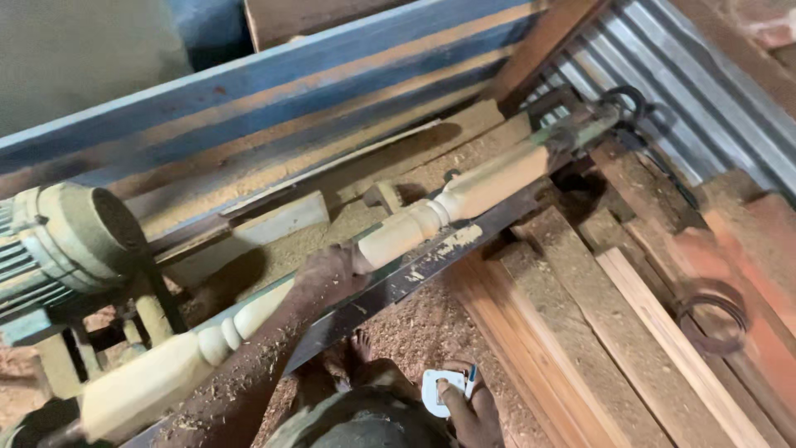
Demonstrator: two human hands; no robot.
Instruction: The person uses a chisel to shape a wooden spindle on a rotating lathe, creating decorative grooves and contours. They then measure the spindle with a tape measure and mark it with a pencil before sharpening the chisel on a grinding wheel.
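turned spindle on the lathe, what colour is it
Pale cream bare wood, seen in the head view.

left hand (332,274) wraps turned spindle (398,232) on lathe | right hand (464,406) pinches white card (435,390)

Warm, fairly dim daylight from upper right. Deep shadow under the motor (70,236). Soft overall, slightly blurred toward the edges.

The turned wooden spindle (464,199) spans the lathe, with the metal tool rest bar (414,278) just beside it blocking approach from below; the motor (70,236) closes the left end, stacked planks (613,332) crowd the right, while sawdust floor (414,332) between stays passable
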